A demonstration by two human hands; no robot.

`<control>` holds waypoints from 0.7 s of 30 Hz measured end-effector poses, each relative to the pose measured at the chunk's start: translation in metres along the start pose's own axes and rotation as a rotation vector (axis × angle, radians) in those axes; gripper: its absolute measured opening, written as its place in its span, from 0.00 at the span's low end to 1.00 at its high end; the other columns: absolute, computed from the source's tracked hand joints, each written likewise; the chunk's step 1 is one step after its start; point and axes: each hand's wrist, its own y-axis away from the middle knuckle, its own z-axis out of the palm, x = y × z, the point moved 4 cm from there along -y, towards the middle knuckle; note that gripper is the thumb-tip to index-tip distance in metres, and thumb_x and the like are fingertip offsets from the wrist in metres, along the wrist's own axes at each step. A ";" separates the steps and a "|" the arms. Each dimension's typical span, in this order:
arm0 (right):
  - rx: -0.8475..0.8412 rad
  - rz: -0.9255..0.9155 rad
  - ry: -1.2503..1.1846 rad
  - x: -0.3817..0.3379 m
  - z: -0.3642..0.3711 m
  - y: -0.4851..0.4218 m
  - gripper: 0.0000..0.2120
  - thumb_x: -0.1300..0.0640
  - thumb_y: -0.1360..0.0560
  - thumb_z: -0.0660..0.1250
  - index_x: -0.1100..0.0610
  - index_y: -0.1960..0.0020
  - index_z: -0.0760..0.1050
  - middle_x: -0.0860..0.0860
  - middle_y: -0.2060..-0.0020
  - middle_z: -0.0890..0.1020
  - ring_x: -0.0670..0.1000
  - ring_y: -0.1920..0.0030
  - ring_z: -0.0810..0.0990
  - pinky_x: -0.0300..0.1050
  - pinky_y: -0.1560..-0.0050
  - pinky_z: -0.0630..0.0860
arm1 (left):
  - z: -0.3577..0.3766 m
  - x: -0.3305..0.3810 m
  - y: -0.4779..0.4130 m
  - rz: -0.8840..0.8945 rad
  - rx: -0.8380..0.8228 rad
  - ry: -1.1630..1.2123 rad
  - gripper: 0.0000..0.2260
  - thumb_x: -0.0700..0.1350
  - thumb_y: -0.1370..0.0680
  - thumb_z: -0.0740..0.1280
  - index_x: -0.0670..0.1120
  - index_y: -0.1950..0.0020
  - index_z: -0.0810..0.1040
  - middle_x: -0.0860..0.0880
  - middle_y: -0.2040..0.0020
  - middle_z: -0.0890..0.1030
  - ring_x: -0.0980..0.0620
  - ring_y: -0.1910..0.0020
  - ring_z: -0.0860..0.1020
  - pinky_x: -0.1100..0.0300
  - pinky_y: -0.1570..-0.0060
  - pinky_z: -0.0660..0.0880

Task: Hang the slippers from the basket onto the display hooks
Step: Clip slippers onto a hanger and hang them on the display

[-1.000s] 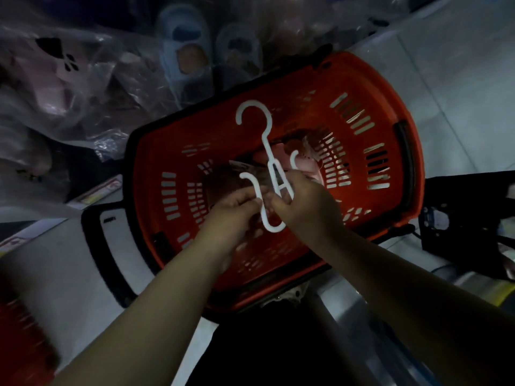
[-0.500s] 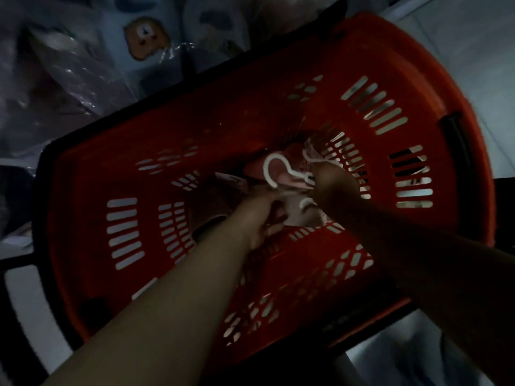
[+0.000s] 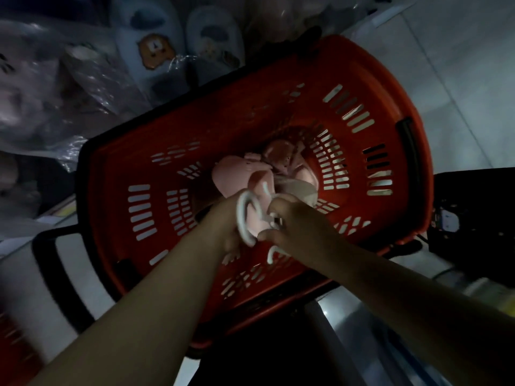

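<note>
**Two hands at one pink pair, low in the basket**

Largest in view was the red shopping basket point(image 3: 117, 196), slotted plastic, standing on pale floor tiles. Beyond its far rim lay bagged blue slippers point(image 3: 150, 40), wrapped in clear film.

The pink slippers point(image 3: 231, 176) sat in the middle of the basket's floor, not yet lifted clear of the walls. They looked like soft moulded foam: probably light, bendy and a little springy, with nothing fragile about them. Squeezing them would likely do no harm, but a loose pair could flop apart.

The right hand point(image 3: 295, 221) came in from the near right, its thumb and fingers curled round the stem of the white plastic hanger point(image 3: 243, 215). The left hand point(image 3: 223, 227) lay just left of the hanger's hook, against the nearest slipper. Blur hid whether it was grasping anything.

The hanger was the thinnest and stiffest piece, likely smooth and apt to slip or twist. The stem just under the hook seemed the soundest place to hold, with the soles supported from below.
</note>
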 end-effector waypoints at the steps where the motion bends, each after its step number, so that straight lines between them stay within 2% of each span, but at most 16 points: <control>1: -0.022 0.042 -0.065 0.002 -0.001 0.004 0.12 0.55 0.30 0.72 0.53 0.56 0.69 0.46 0.55 0.72 0.45 0.58 0.74 0.36 0.60 0.69 | -0.004 -0.001 0.004 0.006 0.036 -0.015 0.16 0.43 0.22 0.61 0.36 0.38 0.75 0.35 0.42 0.79 0.42 0.51 0.80 0.45 0.47 0.76; 3: -0.059 0.131 -0.133 -0.001 -0.008 0.008 0.10 0.58 0.27 0.69 0.54 0.53 0.68 0.44 0.59 0.72 0.44 0.58 0.76 0.28 0.64 0.69 | -0.013 -0.002 0.013 0.055 0.052 -0.019 0.16 0.40 0.23 0.63 0.38 0.37 0.74 0.37 0.45 0.80 0.42 0.54 0.80 0.49 0.56 0.79; 5: -0.072 0.195 -0.171 0.000 -0.017 0.011 0.09 0.58 0.26 0.68 0.54 0.50 0.68 0.42 0.62 0.72 0.40 0.62 0.75 0.25 0.70 0.67 | -0.024 -0.003 0.026 0.098 0.068 -0.054 0.15 0.39 0.23 0.62 0.42 0.36 0.74 0.41 0.48 0.81 0.44 0.57 0.80 0.55 0.66 0.78; 6: -0.057 0.215 -0.174 -0.001 -0.024 0.013 0.10 0.57 0.26 0.68 0.53 0.48 0.68 0.41 0.62 0.71 0.39 0.63 0.74 0.27 0.71 0.67 | -0.028 -0.004 0.034 0.116 0.071 -0.075 0.15 0.38 0.23 0.62 0.44 0.36 0.74 0.42 0.49 0.82 0.44 0.56 0.81 0.55 0.65 0.78; 8: -0.022 0.242 -0.139 -0.003 -0.034 0.015 0.10 0.55 0.26 0.68 0.52 0.48 0.69 0.43 0.59 0.74 0.39 0.62 0.74 0.32 0.68 0.69 | -0.034 -0.006 0.048 0.146 0.047 -0.101 0.17 0.37 0.24 0.64 0.47 0.35 0.74 0.43 0.48 0.83 0.44 0.52 0.82 0.48 0.55 0.80; 9: -0.017 0.241 -0.104 -0.007 -0.037 0.017 0.10 0.54 0.26 0.68 0.55 0.48 0.71 0.46 0.57 0.76 0.41 0.60 0.76 0.34 0.66 0.71 | -0.035 -0.006 0.056 0.167 0.028 -0.096 0.19 0.36 0.25 0.64 0.47 0.34 0.73 0.44 0.47 0.83 0.44 0.50 0.82 0.46 0.50 0.79; 11: 0.015 0.226 -0.079 -0.015 -0.040 0.019 0.12 0.54 0.27 0.68 0.59 0.47 0.74 0.51 0.55 0.79 0.47 0.59 0.78 0.39 0.63 0.74 | -0.035 -0.008 0.072 0.203 -0.011 -0.082 0.22 0.37 0.27 0.66 0.49 0.34 0.72 0.45 0.45 0.82 0.45 0.47 0.81 0.46 0.46 0.77; 15: 0.139 0.189 -0.048 -0.025 -0.041 0.021 0.13 0.56 0.27 0.69 0.64 0.48 0.77 0.55 0.57 0.82 0.50 0.60 0.80 0.39 0.62 0.75 | -0.033 -0.014 0.094 0.244 -0.073 -0.071 0.27 0.39 0.34 0.67 0.50 0.35 0.72 0.46 0.46 0.83 0.46 0.46 0.81 0.46 0.46 0.77; 17: 0.195 0.194 -0.051 -0.029 -0.041 0.020 0.12 0.56 0.27 0.70 0.66 0.50 0.78 0.55 0.59 0.82 0.50 0.61 0.80 0.40 0.62 0.75 | -0.031 -0.016 0.100 0.256 -0.075 -0.028 0.28 0.37 0.35 0.66 0.50 0.36 0.72 0.46 0.46 0.83 0.47 0.47 0.81 0.49 0.50 0.78; 19: 0.274 0.189 -0.097 -0.037 -0.042 0.021 0.11 0.59 0.28 0.70 0.67 0.52 0.77 0.53 0.61 0.80 0.50 0.61 0.78 0.38 0.63 0.72 | -0.033 -0.018 0.101 0.237 -0.071 0.034 0.28 0.37 0.37 0.65 0.51 0.36 0.72 0.47 0.47 0.83 0.48 0.49 0.81 0.52 0.55 0.79; 21: 0.358 0.197 -0.165 -0.045 -0.044 0.023 0.09 0.61 0.27 0.69 0.67 0.51 0.78 0.54 0.61 0.80 0.49 0.61 0.77 0.37 0.63 0.69 | -0.035 -0.016 0.102 0.230 -0.092 -0.018 0.28 0.38 0.37 0.65 0.51 0.37 0.73 0.47 0.47 0.83 0.47 0.48 0.81 0.51 0.52 0.79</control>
